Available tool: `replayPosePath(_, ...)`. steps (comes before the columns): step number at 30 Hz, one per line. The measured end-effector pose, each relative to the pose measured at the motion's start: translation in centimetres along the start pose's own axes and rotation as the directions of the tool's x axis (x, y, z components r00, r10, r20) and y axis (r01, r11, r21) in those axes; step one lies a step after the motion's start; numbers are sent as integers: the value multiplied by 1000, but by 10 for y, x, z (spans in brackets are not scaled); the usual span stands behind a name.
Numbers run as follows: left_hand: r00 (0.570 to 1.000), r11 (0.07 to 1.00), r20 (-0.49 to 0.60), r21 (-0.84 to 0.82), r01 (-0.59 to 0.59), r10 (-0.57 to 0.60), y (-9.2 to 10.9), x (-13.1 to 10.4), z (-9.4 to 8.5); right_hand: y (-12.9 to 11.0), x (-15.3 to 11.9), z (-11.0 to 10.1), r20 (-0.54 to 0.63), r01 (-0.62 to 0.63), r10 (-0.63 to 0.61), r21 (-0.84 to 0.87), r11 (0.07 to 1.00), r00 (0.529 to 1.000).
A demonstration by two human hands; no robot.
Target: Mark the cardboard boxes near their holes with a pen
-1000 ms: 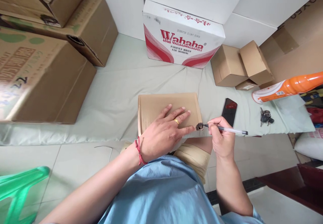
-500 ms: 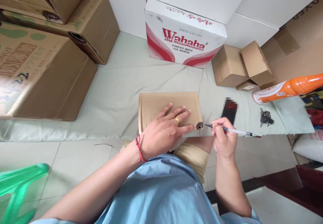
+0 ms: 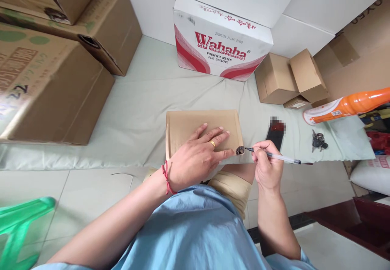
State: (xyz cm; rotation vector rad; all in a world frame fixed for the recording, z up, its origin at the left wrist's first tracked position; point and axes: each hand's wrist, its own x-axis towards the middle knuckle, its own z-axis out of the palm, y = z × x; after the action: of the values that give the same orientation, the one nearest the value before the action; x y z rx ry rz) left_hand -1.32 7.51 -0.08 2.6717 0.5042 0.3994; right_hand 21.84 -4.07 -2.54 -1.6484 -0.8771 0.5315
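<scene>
A flat brown cardboard box point(image 3: 198, 119) lies near the front edge of the cloth-covered table. Spread across its top is my left hand point(image 3: 199, 154), palm down with fingers apart. At the box's near right corner there is a dark, black-coloured patch point(image 3: 240, 150) with a lighter middle. My right hand point(image 3: 268, 164) pinches a pen point(image 3: 282, 157) with a clear barrel, its dark tip pointing left at that patch. The tip is at the patch's right edge; whether it touches cannot be made out.
Large cartons point(image 3: 61, 99) stand at the left, and a white Wahaha box point(image 3: 222, 38) at the back. Small brown boxes point(image 3: 277, 77), an orange bottle point(image 3: 347, 106), keys point(image 3: 319, 140) and a black, partly blurred object point(image 3: 276, 137) are to the right. A green stool point(image 3: 27, 217) is lower left.
My right hand has moved slightly left, bringing the pen tip from beside the box's dark corner up to it. My left hand stays flat on the box.
</scene>
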Motion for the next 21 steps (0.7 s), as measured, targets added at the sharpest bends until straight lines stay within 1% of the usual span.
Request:
replayPosePath(4, 1000, 1000, -11, -3, -4, 3, -1, 0, 1, 0, 0, -1, -22, -14, 13, -30, 999, 1000)
replayPosePath(6, 1000, 1000, -17, -4, -7, 7, -1, 0, 2, 0, -1, -2, -37, -2, 2, -12, 1000, 999)
replayPosePath(10, 1000, 1000, -20, -2, -4, 4, -1, -1, 3, -1, -4, -1, -26, 21, -20, 38, 999, 999)
replayPosePath(14, 1000, 1000, -20, -2, 0, 0, 0, 0, 3, 1, -4, -1, -13, -7, 7, -7, 1000, 1000)
replayPosePath(19, 1000, 1000, -23, -12, -3, 2, -1, -1, 3, 1, -8, -3, -55, 16, -15, 23, 1000, 998)
replayPosePath(21, 1000, 1000, -27, -9, 0, 0, -1, -1, 3, 0, -12, -2, -28, 19, -18, 27, 999, 999)
